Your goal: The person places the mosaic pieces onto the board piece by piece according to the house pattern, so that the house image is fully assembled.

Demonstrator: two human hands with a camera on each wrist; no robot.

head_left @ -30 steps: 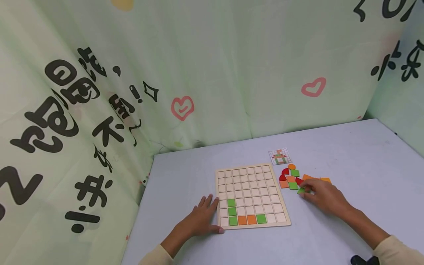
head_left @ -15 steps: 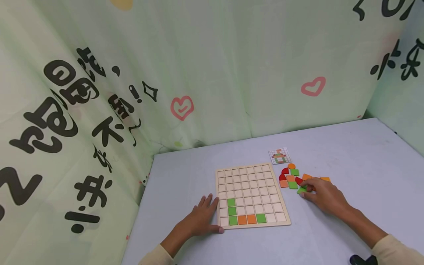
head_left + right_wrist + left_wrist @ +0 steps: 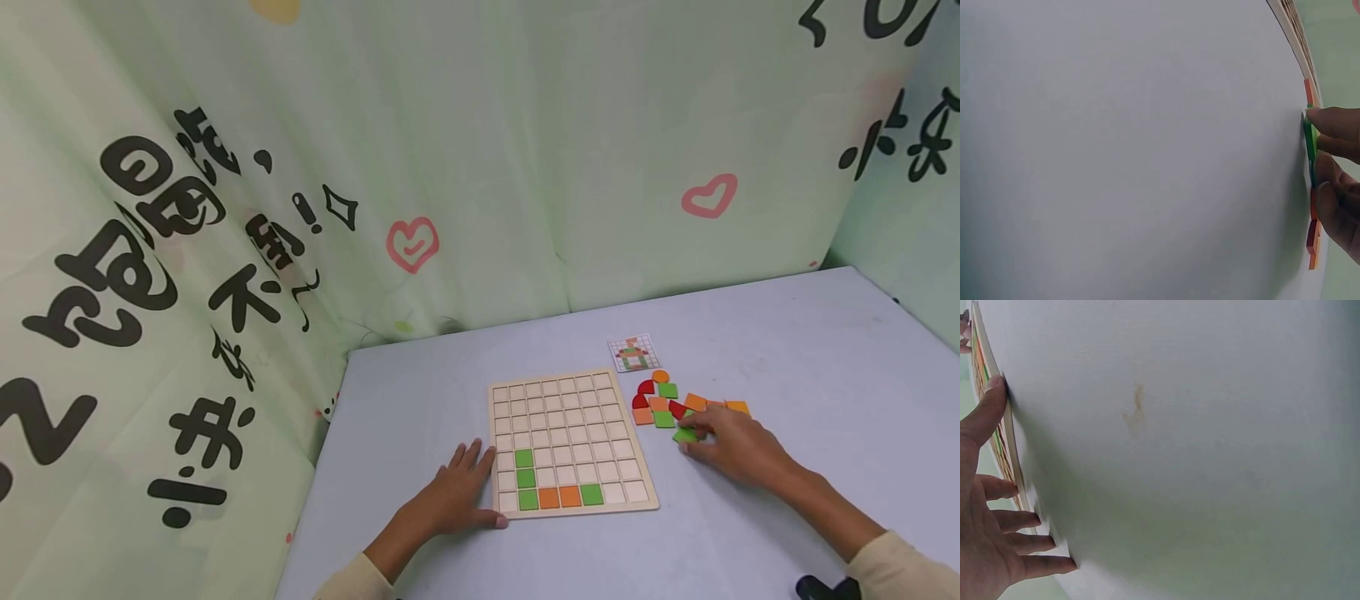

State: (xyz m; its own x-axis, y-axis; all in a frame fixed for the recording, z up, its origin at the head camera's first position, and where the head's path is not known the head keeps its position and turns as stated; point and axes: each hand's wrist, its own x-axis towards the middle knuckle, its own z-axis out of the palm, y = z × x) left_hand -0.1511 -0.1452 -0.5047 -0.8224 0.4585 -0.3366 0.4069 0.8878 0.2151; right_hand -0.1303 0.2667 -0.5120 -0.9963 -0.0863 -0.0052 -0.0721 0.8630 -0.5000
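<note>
My left hand (image 3: pixel 461 496) rests spread at the left edge of a wooden grid board (image 3: pixel 555 444). Its fingers and thumb touch the board's rim and the table, as the left wrist view also shows. Green square tiles (image 3: pixel 526 478) and orange square tiles (image 3: pixel 558 497) sit in the board's lower left cells. Over the loose tiles on the right, my right hand (image 3: pixel 731 442) has thumb and index finger curled at a green tile (image 3: pixel 685 435), pinching it. In the right wrist view the fingers are close along the edge of the green tile (image 3: pixel 1309 139), and the palm hides several pieces.
Loose orange squares (image 3: pixel 643 417), red pieces (image 3: pixel 646 387) and an orange round piece (image 3: pixel 661 377) lie right of the board. A small pattern card (image 3: pixel 634 354) lies behind them. A patterned curtain (image 3: pixel 487 167) hangs along the back. A black object (image 3: pixel 825 588) shows at the lower right.
My right fingers shift slightly within the pile, and the green tile moves a little toward me, showing more of the tiles behind. My left hand and the board stay still.
</note>
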